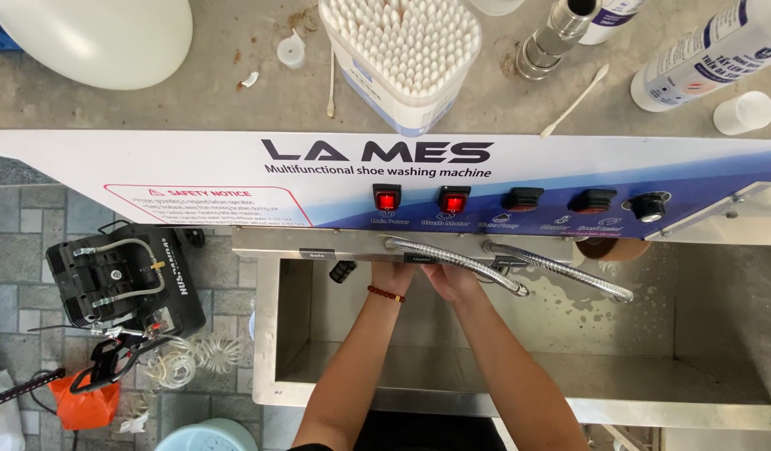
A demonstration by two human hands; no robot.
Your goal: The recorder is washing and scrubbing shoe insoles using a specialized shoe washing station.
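Both hands reach into a stainless steel basin (720,367), wet and spotted with foam, under the washing machine's white and blue panel (193,167). The left hand (391,274) and right hand (452,280) sit close together beneath two flexible metal hoses (461,257); their fingers are hidden, so I cannot tell their state. Behind, a grey concrete desk (235,100) carries a box of cotton swabs (402,50). A black compressor (122,280) stands on the paved floor (26,242)

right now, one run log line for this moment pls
left hand: under panel edge, grip hidden | right hand: beside it, grip hidden | steel basin: wet | flexible hoses: over hands | two red switches: lit
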